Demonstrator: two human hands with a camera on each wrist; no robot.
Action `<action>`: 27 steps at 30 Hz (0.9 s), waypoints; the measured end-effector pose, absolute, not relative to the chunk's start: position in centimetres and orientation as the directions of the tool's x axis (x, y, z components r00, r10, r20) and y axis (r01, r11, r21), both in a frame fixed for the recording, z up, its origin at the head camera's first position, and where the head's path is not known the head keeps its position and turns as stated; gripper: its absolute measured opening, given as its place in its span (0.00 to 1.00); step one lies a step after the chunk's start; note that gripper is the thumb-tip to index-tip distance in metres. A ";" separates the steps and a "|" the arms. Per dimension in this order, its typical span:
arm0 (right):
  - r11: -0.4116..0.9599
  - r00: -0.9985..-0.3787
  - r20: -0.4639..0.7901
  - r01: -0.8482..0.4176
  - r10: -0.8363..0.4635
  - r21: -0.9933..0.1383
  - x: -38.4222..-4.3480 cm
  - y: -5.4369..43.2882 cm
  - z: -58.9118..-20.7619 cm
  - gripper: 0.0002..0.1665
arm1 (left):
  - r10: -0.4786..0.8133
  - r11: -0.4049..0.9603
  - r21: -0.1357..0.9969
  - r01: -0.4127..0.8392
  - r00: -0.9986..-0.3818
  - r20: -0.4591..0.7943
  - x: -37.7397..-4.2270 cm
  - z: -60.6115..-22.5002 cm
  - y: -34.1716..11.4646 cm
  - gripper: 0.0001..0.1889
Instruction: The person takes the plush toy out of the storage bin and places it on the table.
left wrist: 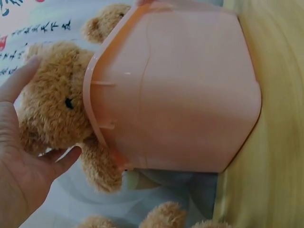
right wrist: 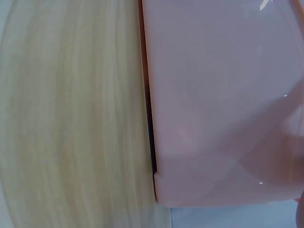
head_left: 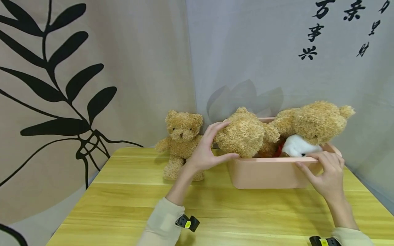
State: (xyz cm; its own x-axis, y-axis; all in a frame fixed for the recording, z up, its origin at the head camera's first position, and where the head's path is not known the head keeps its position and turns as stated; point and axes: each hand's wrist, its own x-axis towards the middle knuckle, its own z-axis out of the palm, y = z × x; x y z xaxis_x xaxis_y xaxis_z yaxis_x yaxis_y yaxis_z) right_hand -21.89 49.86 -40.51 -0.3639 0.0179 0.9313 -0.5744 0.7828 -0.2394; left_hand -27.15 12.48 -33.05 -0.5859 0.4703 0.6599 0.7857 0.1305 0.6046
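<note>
Plainly, black writing (head_left: 315,32) above the bin (head_left: 271,174) reads 万事兴.

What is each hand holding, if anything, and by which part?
Right hand: the pink bin, by its front rim near the right corner. Left hand: spread against a teddy bear's head at the bin's left end; any grip is unclear.

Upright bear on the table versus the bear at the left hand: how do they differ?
The upright bear is outside the bin, on the table; the held bear leans over the bin's end.
In the head view, the upright bear faces the camera; the held bear's face is hidden.
The left hand grips the held bear's head, not the upright bear's.
Both have golden-brown, fluffy fur.
</note>
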 end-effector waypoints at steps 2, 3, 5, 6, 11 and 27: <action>0.782 -0.364 0.931 -0.576 0.014 -0.237 -21.9 49.9 -40.5 0.45 | 0.464 0.162 0.606 0.779 -0.602 0.650 -27.1 -33.1 12.8 0.53; 0.782 -0.364 0.931 -0.577 0.014 -0.237 -22.0 49.9 -40.5 0.45 | 0.462 0.172 0.606 0.777 -0.607 0.647 -27.1 -33.1 13.0 0.54; 0.779 -0.368 0.930 -0.579 0.012 -0.239 -21.9 49.9 -40.5 0.44 | 0.454 0.186 0.608 0.772 -0.617 0.643 -27.1 -33.0 13.4 0.55; 0.780 -0.371 0.929 -0.577 0.013 -0.241 -21.9 49.9 -40.5 0.45 | 0.449 0.201 0.609 0.767 -0.625 0.639 -27.1 -32.9 13.6 0.56; 0.780 -0.373 0.928 -0.576 0.018 -0.247 -21.9 49.9 -40.4 0.46 | 0.418 0.245 0.601 0.761 -0.642 0.642 -27.1 -33.0 14.4 0.57; 0.786 -0.365 0.931 -0.570 0.021 -0.241 -22.0 49.9 -40.7 0.47 | 0.290 0.121 0.462 0.878 -0.477 0.830 -26.7 -33.7 14.5 0.53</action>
State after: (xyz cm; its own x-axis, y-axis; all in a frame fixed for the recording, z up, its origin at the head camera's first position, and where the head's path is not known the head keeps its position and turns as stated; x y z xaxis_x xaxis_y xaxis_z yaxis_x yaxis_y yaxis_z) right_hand -21.96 49.88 -40.65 -0.3646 0.0209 0.9309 -0.5700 0.7855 -0.2409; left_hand -26.67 14.49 -33.71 -0.4766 0.2904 0.8298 0.8785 0.1208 0.4623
